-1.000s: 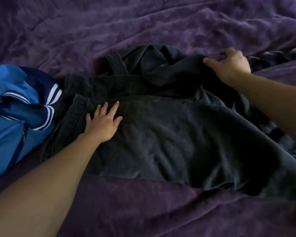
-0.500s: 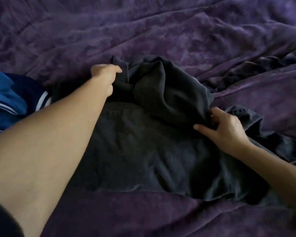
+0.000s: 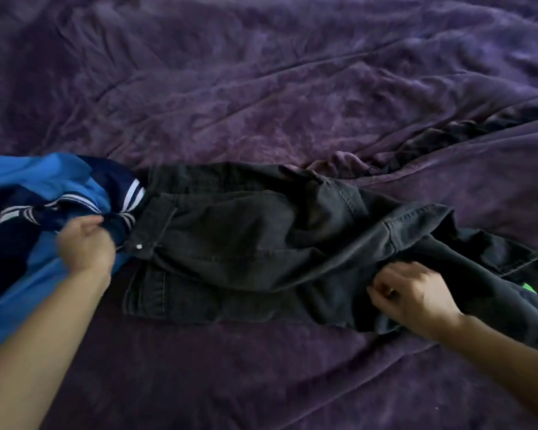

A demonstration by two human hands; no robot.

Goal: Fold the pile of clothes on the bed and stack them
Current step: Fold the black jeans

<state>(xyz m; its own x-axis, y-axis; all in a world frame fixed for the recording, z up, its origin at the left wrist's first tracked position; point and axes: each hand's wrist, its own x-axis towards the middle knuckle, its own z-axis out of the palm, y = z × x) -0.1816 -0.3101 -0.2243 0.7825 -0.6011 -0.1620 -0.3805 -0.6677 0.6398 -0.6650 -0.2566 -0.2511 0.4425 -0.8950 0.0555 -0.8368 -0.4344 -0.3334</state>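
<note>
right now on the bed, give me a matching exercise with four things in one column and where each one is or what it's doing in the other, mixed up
Things:
1. black denim trousers
2. blue jacket with white stripes
3. left hand
4. right hand

Places or states:
A. bunched at the left edge of the view
B. closed on dark cloth at the right end of the trousers
C. spread across the middle of the purple bedspread
D. at the seam where the blue jacket meets the trousers' waistband

Pairs: 1-C, 2-A, 3-D, 4-B
</note>
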